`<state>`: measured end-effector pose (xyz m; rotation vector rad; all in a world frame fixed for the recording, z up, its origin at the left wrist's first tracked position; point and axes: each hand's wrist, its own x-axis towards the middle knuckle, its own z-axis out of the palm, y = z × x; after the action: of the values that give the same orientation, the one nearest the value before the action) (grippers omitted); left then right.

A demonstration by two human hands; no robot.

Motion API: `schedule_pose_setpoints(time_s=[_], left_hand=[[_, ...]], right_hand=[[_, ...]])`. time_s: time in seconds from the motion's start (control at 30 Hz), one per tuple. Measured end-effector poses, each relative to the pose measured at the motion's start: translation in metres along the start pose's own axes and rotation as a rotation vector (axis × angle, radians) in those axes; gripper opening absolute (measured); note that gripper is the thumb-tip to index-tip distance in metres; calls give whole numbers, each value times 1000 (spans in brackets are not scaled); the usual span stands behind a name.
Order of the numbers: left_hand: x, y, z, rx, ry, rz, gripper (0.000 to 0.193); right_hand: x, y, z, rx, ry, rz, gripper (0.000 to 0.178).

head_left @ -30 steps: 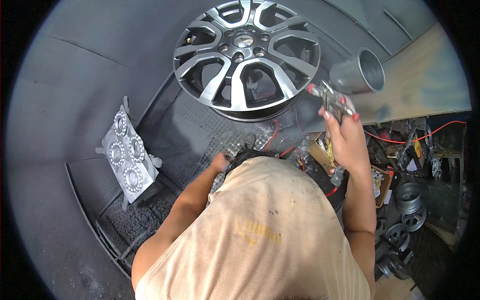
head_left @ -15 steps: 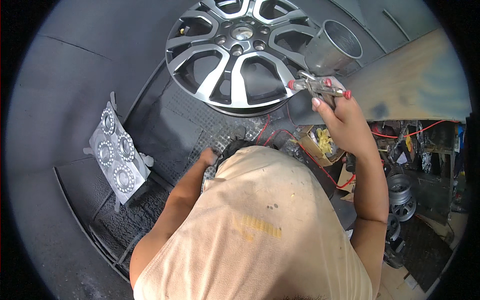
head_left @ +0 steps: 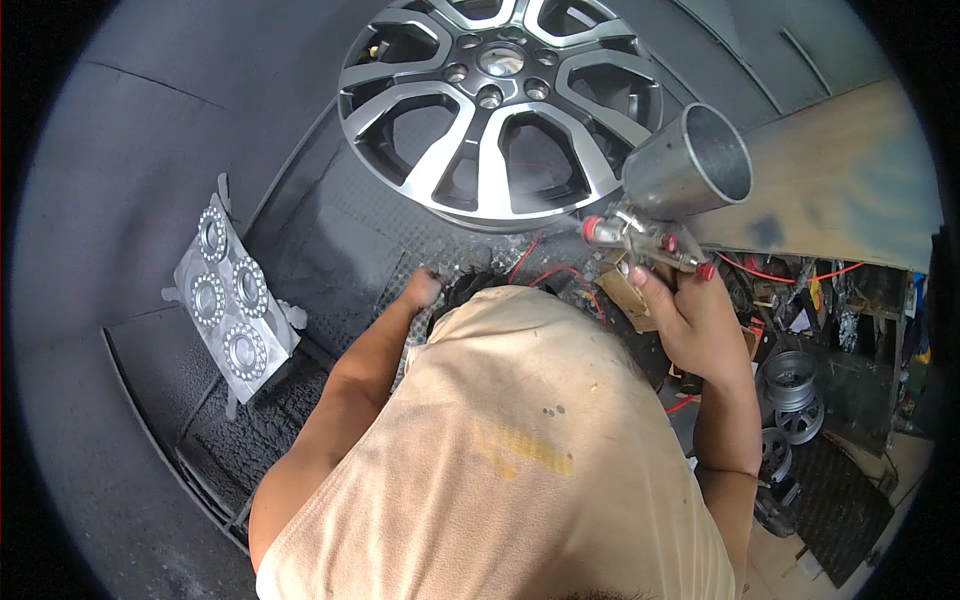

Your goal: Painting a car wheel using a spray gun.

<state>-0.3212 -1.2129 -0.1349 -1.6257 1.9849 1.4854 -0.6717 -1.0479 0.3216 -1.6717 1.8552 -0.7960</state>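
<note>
Silvery metal cup [head_left: 665, 178] atop the spray gun [head_left: 635, 232]; can see bare inner wall [head_left: 722, 150], cannot tell fill level. Holds the gun in the closed right grip [head_left: 690, 315], near the alloy wheel's [head_left: 501, 62] near-right edge. Cannot tell left grip [head_left: 423, 289] open from closed.
</note>
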Motion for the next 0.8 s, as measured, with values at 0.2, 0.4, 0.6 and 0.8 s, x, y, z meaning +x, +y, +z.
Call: schedule_pose_setpoints(time_s=[0.2,0.4,0.6,0.8], left_hand=[[8,85,-53,-1068,133,-4,27],[11,111,-65,-1260,141,-46,24],[7,118,-61,-1271,198,-143,19],[1,124,-46,-1237,147,-104,13]], right_hand=[[27,-1,5,-91,160,121,19],[40,-13,25,19,136,35,23],[22,-27,26,-161,-59,-65,34],[26,-22,36,-187,33,-42,28]])
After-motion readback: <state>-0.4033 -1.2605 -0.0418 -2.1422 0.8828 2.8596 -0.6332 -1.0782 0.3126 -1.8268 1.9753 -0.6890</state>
